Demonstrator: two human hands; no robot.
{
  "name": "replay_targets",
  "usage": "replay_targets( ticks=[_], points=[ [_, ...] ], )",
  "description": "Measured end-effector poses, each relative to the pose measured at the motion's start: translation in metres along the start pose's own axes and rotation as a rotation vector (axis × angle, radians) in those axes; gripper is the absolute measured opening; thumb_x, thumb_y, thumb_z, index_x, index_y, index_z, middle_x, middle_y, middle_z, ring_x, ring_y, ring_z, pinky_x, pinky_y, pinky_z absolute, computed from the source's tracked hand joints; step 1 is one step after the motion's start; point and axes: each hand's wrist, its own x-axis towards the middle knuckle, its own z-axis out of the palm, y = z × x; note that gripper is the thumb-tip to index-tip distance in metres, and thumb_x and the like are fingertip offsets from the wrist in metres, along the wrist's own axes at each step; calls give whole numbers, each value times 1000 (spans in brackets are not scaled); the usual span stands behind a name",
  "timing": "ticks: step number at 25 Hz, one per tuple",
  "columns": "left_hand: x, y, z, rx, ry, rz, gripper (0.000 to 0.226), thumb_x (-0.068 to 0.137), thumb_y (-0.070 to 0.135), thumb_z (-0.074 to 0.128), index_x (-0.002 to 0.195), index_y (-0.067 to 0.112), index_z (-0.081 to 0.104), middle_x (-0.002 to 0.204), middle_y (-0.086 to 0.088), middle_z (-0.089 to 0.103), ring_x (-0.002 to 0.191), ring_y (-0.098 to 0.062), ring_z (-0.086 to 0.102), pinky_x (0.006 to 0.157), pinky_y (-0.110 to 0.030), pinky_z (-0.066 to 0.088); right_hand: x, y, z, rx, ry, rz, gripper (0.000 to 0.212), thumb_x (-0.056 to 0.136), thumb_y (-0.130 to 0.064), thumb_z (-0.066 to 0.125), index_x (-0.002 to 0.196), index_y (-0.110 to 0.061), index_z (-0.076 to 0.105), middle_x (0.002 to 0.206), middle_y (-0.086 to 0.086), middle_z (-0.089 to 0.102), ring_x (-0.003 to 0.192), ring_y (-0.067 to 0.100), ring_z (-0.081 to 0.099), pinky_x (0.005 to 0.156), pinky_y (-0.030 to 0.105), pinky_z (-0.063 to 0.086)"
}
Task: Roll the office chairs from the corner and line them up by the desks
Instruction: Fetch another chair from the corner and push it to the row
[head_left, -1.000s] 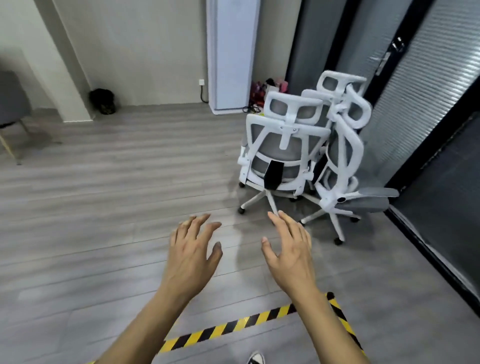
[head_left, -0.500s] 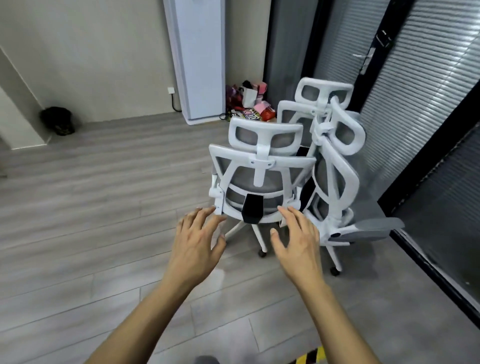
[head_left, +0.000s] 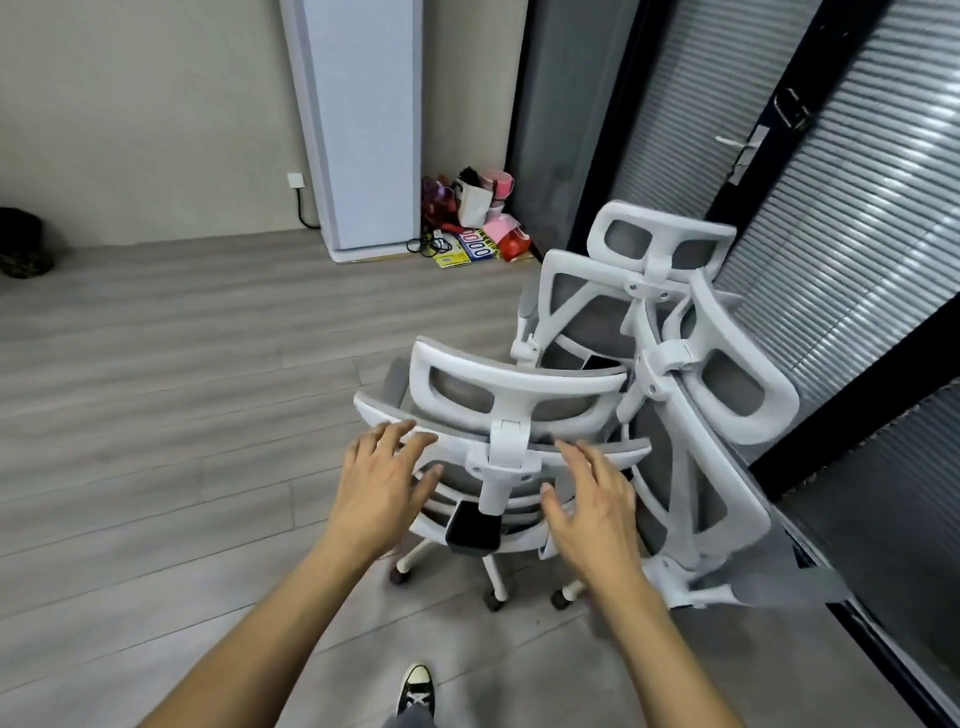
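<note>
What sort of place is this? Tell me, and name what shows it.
Probably an office corner: white mesh office chairs bunched together, slatted blinds on dark-framed glazing, and a tall white standing unit by the wall.

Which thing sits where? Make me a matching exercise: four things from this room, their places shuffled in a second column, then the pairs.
Things
1. nearest chair
2. shoe
3. dark bin
4. clutter pile

Places
A. at the far left edge of the view
B. at the bottom edge of the view
C. right in front of the left hand and right hand
D. in the corner beside the white unit

Pairs: 1-C, 2-B, 3-A, 4-D
</note>
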Motion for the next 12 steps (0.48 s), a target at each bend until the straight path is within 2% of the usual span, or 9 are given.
replay_targets(
  ticks=[3, 5, 8, 12],
  points=[
    [56, -19, 33, 29, -84, 41, 40, 94, 51, 44, 124, 30, 58, 135, 0, 57, 128, -29, 48, 102, -44, 36, 37, 19, 26, -144, -35, 67, 57, 88, -51, 44, 138, -26, 51, 139, 4, 55, 129, 28, 49, 111, 52, 35],
    [74, -31, 51, 51, -135, 51, 48, 90, 57, 38, 121, 28, 61, 128, 0, 62, 127, -30, 51, 106, -45, 35, 46, 38, 39, -202, -59, 106, 61, 86, -58, 37, 135, -25, 55, 138, 4, 56, 131, 28, 48, 116, 55, 29],
    [81, -46, 66, 62, -152, 53, 53, 88, 64, 39, 117, 26, 61, 116, 1, 64, 118, -30, 55, 114, -50, 31, 57, 65, 51, -162, -81, 36, 62, 92, -63, 39, 130, -18, 60, 135, 8, 60, 130, 32, 50, 115, 60, 30],
    [58, -41, 70, 21, -104, -24, 49, 89, 63, 42, 113, 24, 58, 108, 2, 59, 106, -28, 57, 114, -49, 32, 61, 80, 55, -102, -115, -73, 58, 94, -60, 44, 127, -16, 61, 132, 9, 61, 130, 33, 50, 115, 61, 29]
  ],
)
